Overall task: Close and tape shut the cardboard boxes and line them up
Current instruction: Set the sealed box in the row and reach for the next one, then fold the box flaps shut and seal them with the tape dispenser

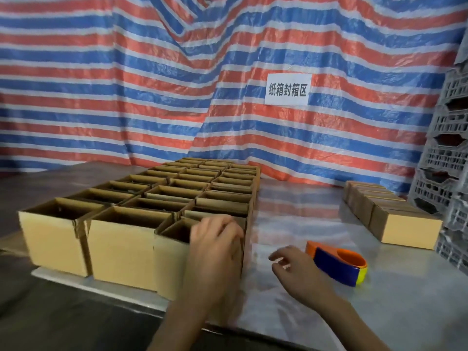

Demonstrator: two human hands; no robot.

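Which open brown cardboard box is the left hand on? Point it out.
The open brown cardboard box nearest the camera in the rightmost open column: only its rim has the left hand on it.

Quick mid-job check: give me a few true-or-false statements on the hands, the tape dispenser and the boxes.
1. The right hand holds the tape dispenser. False: the hand hovers beside it and holds nothing. The dispenser lies on the table.
2. The left hand grips the rim of the nearest open box. True.
3. The block of boxes on the left is taped shut. False: the ones in view stand open.
4. A row of closed boxes stands on the right of the table. True.
5. The white sign lies on the table. False: it hangs on the striped tarp.
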